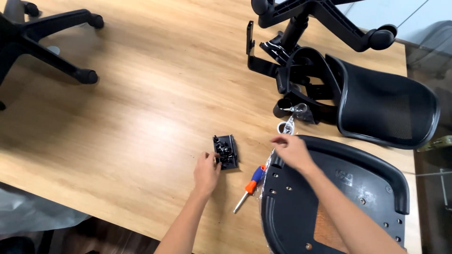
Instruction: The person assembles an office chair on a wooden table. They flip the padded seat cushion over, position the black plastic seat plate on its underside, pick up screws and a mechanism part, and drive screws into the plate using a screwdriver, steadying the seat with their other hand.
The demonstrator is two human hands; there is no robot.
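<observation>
On the pale wooden tabletop (pixel 141 94), a small black rectangular metal bracket (pixel 226 151) carrying a cluster of black screws lies flat, near the table's middle and just left of the overturned black plastic seat pan (pixel 329 207). The left hand (pixel 206 171) rests at the bracket's lower left corner, fingertips touching its edge in a light pinch. The right hand (pixel 292 150) hovers over the upper left rim of the seat pan, fingers curled loosely toward a clear plastic bag (pixel 288 124); whether they grasp it cannot be determined. Between the two forearms, a screwdriver with an orange and blue handle (pixel 250 186) lies on the tabletop, its metal shaft pointing down-left, untouched. Beyond the seat pan lies a black mesh chair backrest (pixel 386 110) with its black armrest frame (pixel 301 70). A black five-star wheeled chair base (pixel 42 42) sits at the far left corner.
</observation>
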